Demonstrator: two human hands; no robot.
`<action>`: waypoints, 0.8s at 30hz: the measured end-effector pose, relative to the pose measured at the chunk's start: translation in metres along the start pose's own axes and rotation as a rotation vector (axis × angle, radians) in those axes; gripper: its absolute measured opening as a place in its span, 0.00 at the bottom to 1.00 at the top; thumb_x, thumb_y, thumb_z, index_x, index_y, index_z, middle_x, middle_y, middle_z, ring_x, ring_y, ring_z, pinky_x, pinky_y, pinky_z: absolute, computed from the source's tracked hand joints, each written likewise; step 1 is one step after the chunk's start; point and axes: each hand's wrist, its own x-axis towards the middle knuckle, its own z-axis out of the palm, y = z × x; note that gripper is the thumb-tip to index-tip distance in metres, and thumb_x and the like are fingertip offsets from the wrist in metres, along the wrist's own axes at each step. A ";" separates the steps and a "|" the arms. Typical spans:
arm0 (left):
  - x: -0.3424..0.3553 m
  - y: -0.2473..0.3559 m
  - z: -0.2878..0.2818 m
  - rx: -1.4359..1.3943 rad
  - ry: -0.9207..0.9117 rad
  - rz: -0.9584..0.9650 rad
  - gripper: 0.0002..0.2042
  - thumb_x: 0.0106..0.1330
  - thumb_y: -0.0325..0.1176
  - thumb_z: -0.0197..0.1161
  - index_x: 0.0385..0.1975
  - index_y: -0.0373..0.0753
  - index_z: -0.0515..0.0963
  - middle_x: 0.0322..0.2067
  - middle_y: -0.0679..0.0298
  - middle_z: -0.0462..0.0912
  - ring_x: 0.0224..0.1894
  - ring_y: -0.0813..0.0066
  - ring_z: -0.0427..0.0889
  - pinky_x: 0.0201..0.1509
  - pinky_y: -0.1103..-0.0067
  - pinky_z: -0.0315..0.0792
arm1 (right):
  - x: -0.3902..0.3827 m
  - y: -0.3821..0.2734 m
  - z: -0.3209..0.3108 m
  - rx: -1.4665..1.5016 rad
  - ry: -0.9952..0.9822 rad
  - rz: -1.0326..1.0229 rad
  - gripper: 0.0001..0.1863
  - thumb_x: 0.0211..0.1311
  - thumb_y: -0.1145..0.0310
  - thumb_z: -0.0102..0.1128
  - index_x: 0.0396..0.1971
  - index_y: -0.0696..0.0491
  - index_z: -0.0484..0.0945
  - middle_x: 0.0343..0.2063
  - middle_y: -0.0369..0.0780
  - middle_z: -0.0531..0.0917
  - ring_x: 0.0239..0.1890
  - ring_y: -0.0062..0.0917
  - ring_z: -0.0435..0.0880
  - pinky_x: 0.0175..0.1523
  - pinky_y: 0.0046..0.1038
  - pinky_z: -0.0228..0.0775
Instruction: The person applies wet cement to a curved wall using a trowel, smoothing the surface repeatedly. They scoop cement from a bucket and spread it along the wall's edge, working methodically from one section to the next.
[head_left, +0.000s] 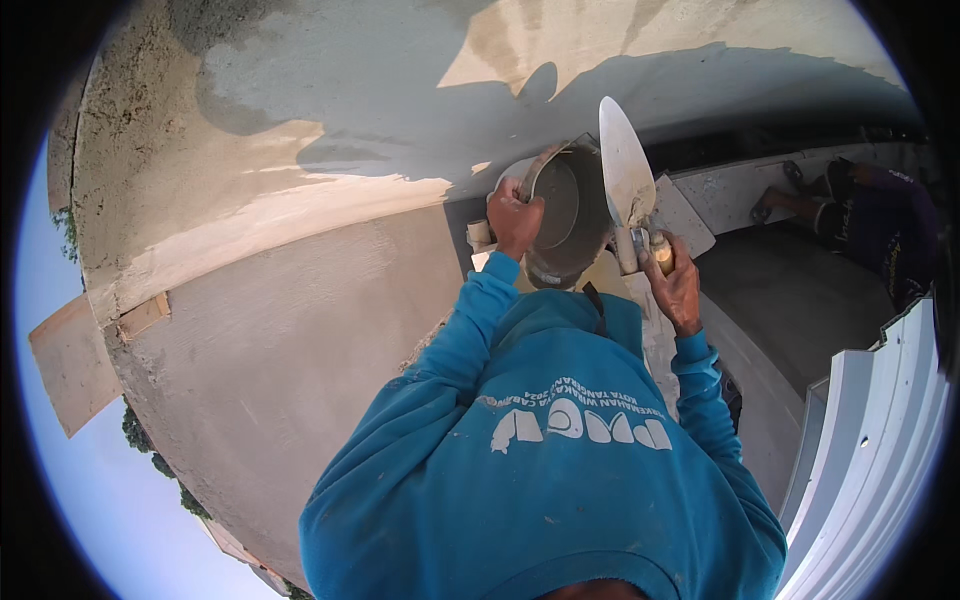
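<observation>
My left hand [515, 215] is closed around the near-left rim of a dark bucket [557, 270], which stands in front of my body with its mouth facing up toward me. Grey wet mortar [556, 205] shows inside it. My right hand [676, 285] grips a pointing trowel [626, 165] by its wooden handle, just right of the bucket. The trowel's broad pale blade points away from me, with mortar smeared near its neck. Beside the handle is a short light cylinder [627, 250], whose kind I cannot make out.
A plastered wall [400, 110], partly sunlit, rises ahead. Smooth grey plaster [270, 320] spreads to the left. A light board [682, 215] lies beyond my right hand. At the far right another person [890, 225] is low down, near corrugated metal sheeting [865, 440].
</observation>
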 end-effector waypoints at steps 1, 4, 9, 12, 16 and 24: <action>0.005 0.004 -0.001 -0.048 -0.052 -0.023 0.10 0.45 0.27 0.64 0.24 0.35 0.69 0.20 0.64 0.72 0.23 0.75 0.68 0.29 0.73 0.66 | -0.009 0.024 -0.008 -0.124 -0.019 -0.048 0.23 0.59 0.61 0.69 0.51 0.55 0.74 0.32 0.49 0.86 0.31 0.39 0.87 0.36 0.38 0.77; 0.013 -0.006 0.007 -0.097 -0.052 0.020 0.10 0.45 0.26 0.64 0.23 0.35 0.68 0.20 0.68 0.68 0.24 0.79 0.63 0.27 0.75 0.64 | -0.014 0.043 -0.018 -0.390 -0.117 0.002 0.23 0.57 0.62 0.68 0.52 0.52 0.75 0.34 0.50 0.85 0.37 0.49 0.85 0.41 0.46 0.77; 0.013 0.015 0.006 -0.156 -0.179 0.071 0.07 0.48 0.20 0.59 0.25 0.36 0.70 0.21 0.70 0.71 0.22 0.83 0.66 0.26 0.81 0.64 | 0.026 0.032 0.016 -0.650 -0.104 0.010 0.20 0.59 0.68 0.63 0.52 0.53 0.74 0.35 0.47 0.83 0.38 0.45 0.85 0.41 0.45 0.76; 0.012 0.027 0.007 -0.290 -0.215 0.039 0.07 0.50 0.17 0.58 0.26 0.37 0.71 0.22 0.69 0.74 0.22 0.84 0.69 0.27 0.83 0.66 | 0.007 0.026 0.039 -0.637 -0.007 -0.104 0.20 0.60 0.67 0.62 0.53 0.51 0.74 0.40 0.46 0.82 0.42 0.44 0.84 0.44 0.45 0.76; 0.020 0.033 0.001 -0.384 -0.197 -0.045 0.08 0.48 0.18 0.58 0.22 0.37 0.67 0.21 0.70 0.69 0.23 0.83 0.65 0.25 0.81 0.63 | -0.020 0.010 0.010 -0.530 -0.132 -0.067 0.19 0.59 0.70 0.60 0.51 0.51 0.76 0.38 0.44 0.80 0.42 0.40 0.84 0.46 0.44 0.77; 0.017 0.022 0.009 -0.401 -0.202 -0.040 0.08 0.50 0.16 0.57 0.26 0.36 0.70 0.23 0.66 0.75 0.23 0.81 0.70 0.28 0.82 0.67 | 0.021 0.022 0.012 -0.618 -0.156 -0.099 0.20 0.56 0.69 0.63 0.50 0.51 0.77 0.38 0.45 0.82 0.39 0.42 0.85 0.43 0.41 0.78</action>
